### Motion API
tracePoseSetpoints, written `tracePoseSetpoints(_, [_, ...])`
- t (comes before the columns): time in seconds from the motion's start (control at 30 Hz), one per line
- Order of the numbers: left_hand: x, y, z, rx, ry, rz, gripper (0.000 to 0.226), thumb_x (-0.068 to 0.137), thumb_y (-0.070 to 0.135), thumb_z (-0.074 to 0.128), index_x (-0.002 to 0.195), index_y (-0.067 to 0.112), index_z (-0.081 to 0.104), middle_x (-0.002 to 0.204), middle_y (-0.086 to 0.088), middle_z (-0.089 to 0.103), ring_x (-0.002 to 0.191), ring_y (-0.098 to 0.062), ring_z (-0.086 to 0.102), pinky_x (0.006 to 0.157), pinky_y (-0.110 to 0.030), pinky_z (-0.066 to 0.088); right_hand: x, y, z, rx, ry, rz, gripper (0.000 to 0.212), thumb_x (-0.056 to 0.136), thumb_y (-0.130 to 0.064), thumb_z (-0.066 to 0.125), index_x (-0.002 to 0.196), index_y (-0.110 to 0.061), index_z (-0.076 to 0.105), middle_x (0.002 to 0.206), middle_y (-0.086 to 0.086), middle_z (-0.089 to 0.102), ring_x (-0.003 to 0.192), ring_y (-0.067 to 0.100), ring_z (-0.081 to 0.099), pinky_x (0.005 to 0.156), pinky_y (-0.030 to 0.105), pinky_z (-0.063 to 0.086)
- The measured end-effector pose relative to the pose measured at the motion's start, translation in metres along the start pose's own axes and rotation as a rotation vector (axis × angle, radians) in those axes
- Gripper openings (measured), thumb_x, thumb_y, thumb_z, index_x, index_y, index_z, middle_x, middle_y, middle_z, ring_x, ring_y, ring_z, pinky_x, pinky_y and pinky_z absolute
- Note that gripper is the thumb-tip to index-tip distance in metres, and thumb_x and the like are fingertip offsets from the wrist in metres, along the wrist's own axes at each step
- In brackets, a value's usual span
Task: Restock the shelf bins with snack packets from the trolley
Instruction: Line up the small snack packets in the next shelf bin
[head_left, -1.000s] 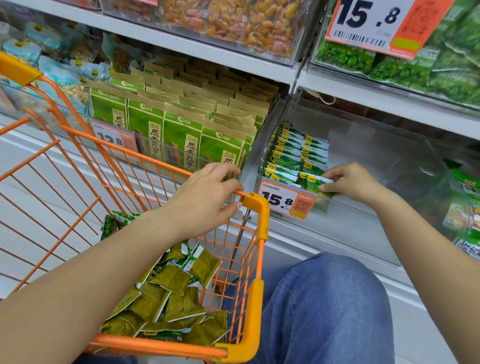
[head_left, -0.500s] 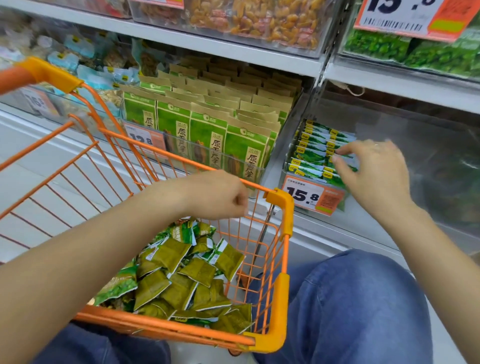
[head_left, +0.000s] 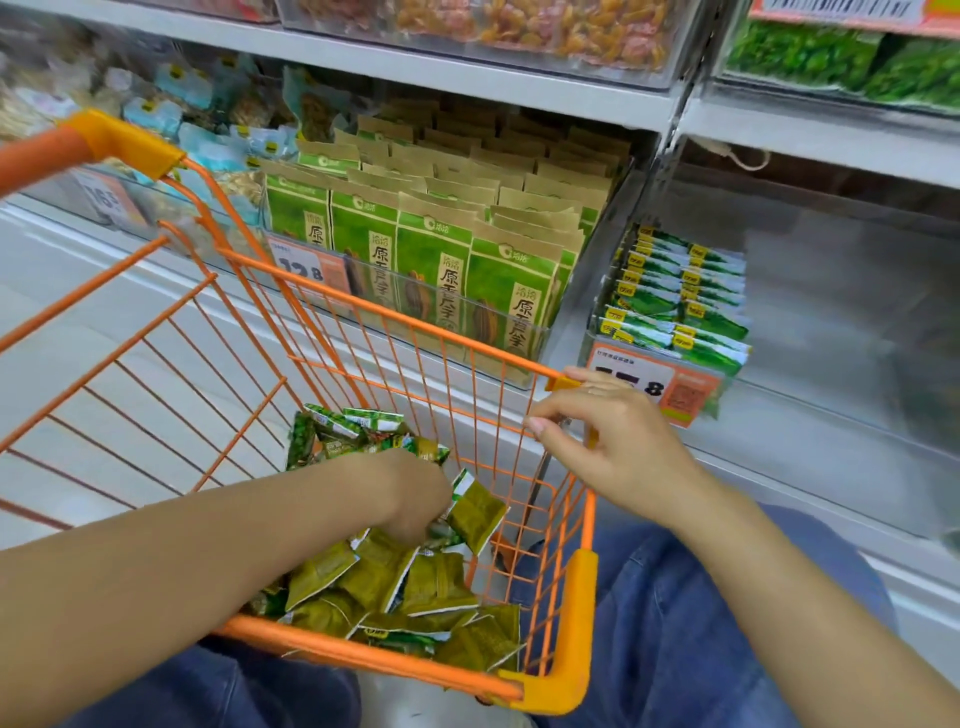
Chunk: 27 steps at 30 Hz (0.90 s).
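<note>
A person in blue jeans (head_left: 675, 623) crouches at a supermarket shelf, an orange wire trolley (head_left: 576, 613) drawn up between the knees. The left hand (head_left: 410, 493) is plunged into the heap of green snack packets (head_left: 374, 577) lying in the bottom of the trolley, fingers curled down among them; whether it has closed on one cannot be told, as the fingertips are hidden. The right hand (head_left: 608, 441) hovers at the trolley's top rim near its far right corner, fingers loosely bent and holding nothing. Just beyond it, a clear shelf bin (head_left: 831, 374) holds two short rows of green-and-white packets (head_left: 675, 296) stacked against its left wall, with bare floor to their right; an orange price tag (head_left: 654, 387) hangs on the bin's front, partly hidden by the hand. In the neighbouring bin to the left stand tall green-and-tan pouches (head_left: 441, 249) behind a price tag reading 12.8 (head_left: 306, 270). Blue packets (head_left: 208, 150) fill the bin further left, blurred.
</note>
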<state>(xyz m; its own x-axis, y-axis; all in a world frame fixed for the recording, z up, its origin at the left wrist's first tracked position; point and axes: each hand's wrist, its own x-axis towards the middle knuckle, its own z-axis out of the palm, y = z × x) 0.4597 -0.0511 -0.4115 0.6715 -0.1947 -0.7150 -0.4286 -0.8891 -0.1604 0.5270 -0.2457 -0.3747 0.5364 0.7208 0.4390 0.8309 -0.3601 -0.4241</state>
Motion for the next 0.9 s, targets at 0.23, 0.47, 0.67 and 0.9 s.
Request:
tracePoseSetpoints(0.23, [-0.056, -0.053, -0.055, -0.909, 0.241, 0.164, 0.043, 0.089, 0.032, 0.066, 0.054, 0.013, 0.048, 0.052, 0.004, 0.032, 0.052, -0.011, 0.039, 0.058, -0.025, 0.046, 0.001, -0.005, -0.012, 0.239, -0.086, 0.198, 0.024, 0.084, -0.052, 0.053, 0.088, -0.035, 0.069, 0.083, -0.019, 0.066, 0.109, -0.005, 0.050, 0.105, 0.003, 0.018])
tracePoseSetpoints(0.47, [-0.080, -0.020, -0.100, -1.160, 0.644, 0.230, 0.017, 0.082, 0.028, 0.070, 0.067, 0.023, 0.070, 0.046, 0.012, 0.052, 0.047, -0.002, 0.050, 0.053, -0.023, 0.052, 0.006, -0.015, -0.038, 0.703, -0.125, 0.286, 0.013, 0.077, -0.042, 0.069, 0.078, -0.030, 0.073, 0.072, -0.004, 0.064, 0.073, 0.008, 0.055, 0.069, 0.023, 0.041])
tracePoseSetpoints(0.67, [-0.047, 0.003, -0.104, -0.758, 1.163, 0.001, 0.044, 0.089, 0.061, 0.040, 0.100, 0.027, 0.066, 0.087, 0.009, 0.068, 0.083, -0.010, 0.061, 0.071, -0.032, 0.050, -0.005, 0.015, -0.092, 0.707, 0.273, 0.442, 0.010, 0.076, -0.012, 0.074, 0.078, -0.014, 0.065, 0.062, 0.002, 0.056, 0.051, 0.005, 0.050, 0.047, 0.018, 0.042])
tracePoseSetpoints(0.9, [-0.006, 0.010, -0.074, -0.301, 1.062, -0.047, 0.058, 0.090, 0.055, 0.033, 0.116, 0.015, 0.065, 0.114, -0.002, 0.065, 0.118, -0.028, 0.048, 0.096, -0.043, 0.046, -0.022, 0.091, -0.129, 0.049, 0.421, 0.617, 0.016, 0.077, -0.023, 0.072, 0.076, -0.035, 0.061, 0.076, -0.006, 0.065, 0.074, 0.026, 0.066, 0.077, 0.051, 0.053])
